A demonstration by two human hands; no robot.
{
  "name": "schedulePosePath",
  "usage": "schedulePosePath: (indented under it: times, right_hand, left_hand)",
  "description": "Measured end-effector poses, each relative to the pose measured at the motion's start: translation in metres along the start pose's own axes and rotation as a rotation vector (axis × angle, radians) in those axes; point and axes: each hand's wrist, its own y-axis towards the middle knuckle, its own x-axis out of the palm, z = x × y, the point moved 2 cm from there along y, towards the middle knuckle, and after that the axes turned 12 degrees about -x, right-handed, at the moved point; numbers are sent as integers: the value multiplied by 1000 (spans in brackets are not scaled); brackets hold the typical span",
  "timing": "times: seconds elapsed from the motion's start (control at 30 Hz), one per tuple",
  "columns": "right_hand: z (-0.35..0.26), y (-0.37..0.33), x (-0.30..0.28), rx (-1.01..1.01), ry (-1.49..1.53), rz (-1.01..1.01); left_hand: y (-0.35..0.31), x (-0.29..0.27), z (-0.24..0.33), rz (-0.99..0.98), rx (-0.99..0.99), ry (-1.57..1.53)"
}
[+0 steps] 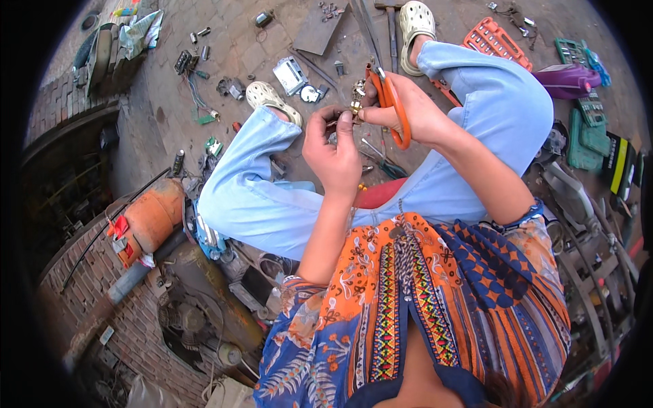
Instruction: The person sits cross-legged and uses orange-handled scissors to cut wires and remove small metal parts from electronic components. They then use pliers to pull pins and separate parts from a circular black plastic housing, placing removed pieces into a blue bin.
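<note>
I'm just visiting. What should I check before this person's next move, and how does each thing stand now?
1. Orange-handled tool secure in the right hand: ok, held.
2. Brass-coloured part within reach: ok, it is at the fingertips.
3. Left hand gripping firmly: cannot tell, its fingers hide the contact.
4. Hands protected: not ok, both are bare.
5. Ground by the feet clear: not ok, a hammer lies beside the right clog.
</note>
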Motion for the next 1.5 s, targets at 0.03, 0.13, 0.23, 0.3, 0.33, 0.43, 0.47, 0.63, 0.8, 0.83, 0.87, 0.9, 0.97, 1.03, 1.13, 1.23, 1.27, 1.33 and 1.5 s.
schedulePosePath:
  times: [0.03, 0.13, 0.23, 0.3, 0.33, 0.43, 0.47, 0.63, 0.8, 0.83, 0.87, 0.9, 0.97, 1.03, 1.13, 1.23, 1.27, 1.33, 1.5]
  right_hand:
    - [-4, 0, 1, 11, -17, -6]
    - [-5, 1, -1, -25, -95, -8]
    - [-1, 0, -2, -2, -34, 50]
    - [4, 0, 1, -97, -68, 69]
    - [4, 1, 2, -144, -85, 76]
    - [-12, -2, 7, -238, -189, 163]
    - [-13, -2, 7, -300, -271, 175]
    - [-5, -2, 8, -496, -531, 247]
    - [-3, -4, 9, -352, -429, 264]
    - [1, -5, 10, -327, -361, 270]
    - [3, -5, 9, -300, -294, 276]
    - [3, -5, 10, -318, -358, 258]
    - [1, -5, 10, -352, -486, 223]
    - [2, 0, 9, -377, -505, 187]
    - [-3, 3, 7, -329, -514, 88]
    - [-7, -1, 4, -341, -597, -19]
    - [-7, -3, 3, -364, -639, -53]
    - [1, -4, 2, -332, -653, -135]
    - [-4, -3, 4, -126, -757, -335]
  left_hand:
    - [0, 0, 1, -9, -21, -50]
    - [3, -1, 0, -52, -67, -75]
    - [10, -3, 0, -156, -161, -141]
    - [12, -1, 1, -193, -216, -230]
    - [12, 1, 1, -185, -231, -279]
    - [12, 10, 6, -135, -317, -405]
    - [12, 12, 8, -113, -353, -444]
    - [17, 16, 6, -193, -529, -621]
    - [18, 9, 0, -285, -505, -500]
    - [18, 9, -1, -288, -520, -503]
    - [18, 9, -1, -294, -529, -500]
    - [18, 8, -1, -299, -538, -498]
    - [18, 6, -2, -281, -550, -508]
    - [18, 4, -2, -233, -551, -533]
    - [26, -6, -6, -108, -529, -626]
    - [33, -25, -6, -61, -488, -683]
    - [36, -31, -8, -50, -476, -700]
    - [39, -42, -10, -53, -446, -713]
    - [39, -50, -2, -30, -417, -705]
